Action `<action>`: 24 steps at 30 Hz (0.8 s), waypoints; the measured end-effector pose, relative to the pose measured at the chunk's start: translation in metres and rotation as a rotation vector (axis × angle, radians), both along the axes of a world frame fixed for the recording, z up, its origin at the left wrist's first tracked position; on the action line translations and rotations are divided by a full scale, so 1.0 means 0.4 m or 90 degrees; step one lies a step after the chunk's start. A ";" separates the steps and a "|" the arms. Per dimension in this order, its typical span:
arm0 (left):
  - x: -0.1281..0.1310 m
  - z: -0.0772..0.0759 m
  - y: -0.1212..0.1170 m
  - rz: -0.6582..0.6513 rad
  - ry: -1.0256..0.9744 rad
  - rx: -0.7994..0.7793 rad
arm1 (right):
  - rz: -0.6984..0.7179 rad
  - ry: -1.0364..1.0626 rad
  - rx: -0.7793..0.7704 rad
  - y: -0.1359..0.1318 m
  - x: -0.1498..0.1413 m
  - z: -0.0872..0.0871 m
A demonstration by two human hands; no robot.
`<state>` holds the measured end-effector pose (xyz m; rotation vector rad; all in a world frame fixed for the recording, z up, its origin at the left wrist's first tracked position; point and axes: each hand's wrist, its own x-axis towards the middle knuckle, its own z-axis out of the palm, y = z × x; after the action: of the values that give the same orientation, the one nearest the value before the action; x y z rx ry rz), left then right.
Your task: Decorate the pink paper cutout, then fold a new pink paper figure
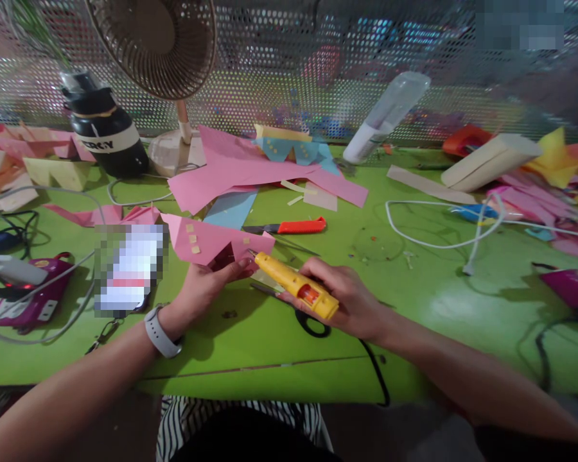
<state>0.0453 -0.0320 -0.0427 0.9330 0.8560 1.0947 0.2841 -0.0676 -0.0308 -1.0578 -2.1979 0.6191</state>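
Note:
My left hand [212,282] pinches the lower edge of a folded pink paper piece [212,239] with a cut notch. Small cream squares dot that paper. In my right hand [344,292] is a yellow hot glue gun [293,282], its tip pointing left at the paper's right part, close to my left fingertips. Whether the tip touches the paper I cannot tell. A pair of scissors [313,325] with black handles lies partly hidden under the glue gun and right hand. Just behind rests a red utility knife [302,226].
A phone [130,269] lies left of my left hand. Larger pink sheets [250,173] and blue paper [231,208] lie behind. Farther back stand a fan [149,38], a black bottle [110,138] and a tilted clear bottle [385,119]. White cable [428,244] loops at right.

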 end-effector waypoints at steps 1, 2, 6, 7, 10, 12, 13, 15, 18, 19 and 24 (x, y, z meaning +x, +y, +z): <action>0.000 0.001 -0.001 0.001 0.000 -0.002 | 0.002 0.001 0.001 0.000 0.001 -0.002; 0.001 0.001 -0.001 0.002 0.000 -0.004 | 0.005 0.002 0.002 0.000 0.001 -0.003; 0.000 0.001 0.000 0.010 -0.011 -0.017 | 0.009 -0.004 0.039 0.001 0.000 0.007; -0.001 0.001 0.002 0.015 -0.018 -0.025 | 0.001 -0.003 0.062 0.001 0.001 0.015; -0.008 0.007 0.012 0.058 -0.056 -0.039 | -0.056 -0.014 0.142 0.011 0.026 0.046; -0.014 0.014 0.020 0.090 -0.080 -0.030 | -0.113 -0.046 0.189 0.027 0.061 0.069; -0.016 0.017 0.024 0.104 -0.087 -0.021 | -0.151 -0.074 0.203 0.037 0.083 0.080; -0.018 0.023 0.030 0.126 -0.096 -0.008 | -0.228 -0.183 0.177 0.061 0.127 0.099; -0.017 0.028 0.036 0.147 -0.105 0.000 | -0.333 -0.441 0.013 0.092 0.181 0.114; -0.017 0.028 0.038 0.149 -0.107 0.001 | -0.353 -0.511 -0.040 0.101 0.194 0.116; -0.016 0.025 0.044 0.148 -0.121 -0.002 | -0.320 -0.607 -0.170 0.123 0.239 0.110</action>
<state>0.0389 -0.0142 -0.0329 0.7255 0.8211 1.3589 0.3795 -0.0186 0.0131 -2.3108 -2.4364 0.1690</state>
